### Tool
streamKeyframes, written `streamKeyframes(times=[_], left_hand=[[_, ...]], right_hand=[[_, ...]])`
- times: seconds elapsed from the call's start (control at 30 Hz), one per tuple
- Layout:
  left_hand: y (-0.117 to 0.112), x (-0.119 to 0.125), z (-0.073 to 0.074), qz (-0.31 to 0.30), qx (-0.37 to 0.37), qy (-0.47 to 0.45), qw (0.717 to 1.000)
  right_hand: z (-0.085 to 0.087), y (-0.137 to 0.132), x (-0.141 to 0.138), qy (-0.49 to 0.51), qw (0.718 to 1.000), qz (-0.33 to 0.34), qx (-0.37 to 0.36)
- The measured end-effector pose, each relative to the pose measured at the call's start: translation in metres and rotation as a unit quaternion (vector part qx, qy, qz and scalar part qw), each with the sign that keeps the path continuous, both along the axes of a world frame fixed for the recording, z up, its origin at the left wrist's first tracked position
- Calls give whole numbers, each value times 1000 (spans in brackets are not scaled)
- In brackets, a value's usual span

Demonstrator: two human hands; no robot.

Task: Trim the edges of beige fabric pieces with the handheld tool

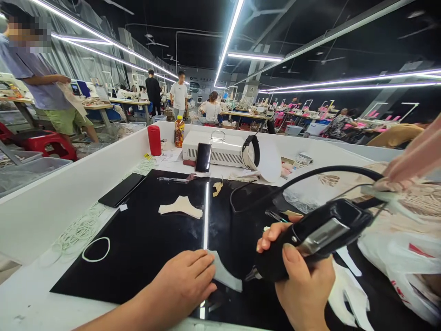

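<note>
My left hand (189, 280) lies on the black board (148, 257), its fingers together and pressing down one end of a grey curved piece of thin material (225, 274). My right hand (303, 285) is wrapped round a black corded handheld tool (324, 234) with a metal lever on its side. The tool's pointed metal tip is just right of the grey piece, close to the board; I cannot tell whether it touches. Farther back on the board are a cream curved piece (181, 207) and a small tan scrap (217, 188). White cut pieces (347, 294) lie beside my right wrist.
A blurred hand of another person (396, 177) reaches in at right, near the tool's cable and plastic bags (399, 262). Left are a white loop (96, 249), tangled cord (81, 230) and a black slab (121, 190). Behind stand a phone (203, 157) and a white vented box (220, 149).
</note>
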State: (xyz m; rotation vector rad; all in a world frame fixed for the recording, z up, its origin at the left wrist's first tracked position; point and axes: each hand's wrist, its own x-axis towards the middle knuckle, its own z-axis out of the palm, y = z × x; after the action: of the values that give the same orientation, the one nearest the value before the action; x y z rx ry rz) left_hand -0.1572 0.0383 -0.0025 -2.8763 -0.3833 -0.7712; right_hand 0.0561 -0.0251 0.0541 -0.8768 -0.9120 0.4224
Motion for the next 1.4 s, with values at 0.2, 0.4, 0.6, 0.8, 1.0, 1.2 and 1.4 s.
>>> streamKeyframes(times=[0.2,0.4,0.6,0.8,1.0,1.2,1.4], left_hand=[[-1,1,6,-14,-6,-17,1000],[-2,19,17,-46,-69,8,997],[-3,43,5,-60,-135,-2,989],[-6,47,3,-65,-168,-22,983],[-6,46,5,-74,-129,-24,989],[-6,45,1,-75,-114,-22,990],[-6,45,1,-77,-111,-27,991]], right_hand=[[-2,3,-8,-10,1000,17,14],[-2,3,-12,-5,1000,9,12],[-6,1,-11,-11,1000,7,5],[-9,0,-11,-16,1000,8,-3],[-8,0,-14,-20,1000,1,-2],[-8,1,-15,-18,1000,3,3],[-8,0,-15,-26,1000,1,-6]])
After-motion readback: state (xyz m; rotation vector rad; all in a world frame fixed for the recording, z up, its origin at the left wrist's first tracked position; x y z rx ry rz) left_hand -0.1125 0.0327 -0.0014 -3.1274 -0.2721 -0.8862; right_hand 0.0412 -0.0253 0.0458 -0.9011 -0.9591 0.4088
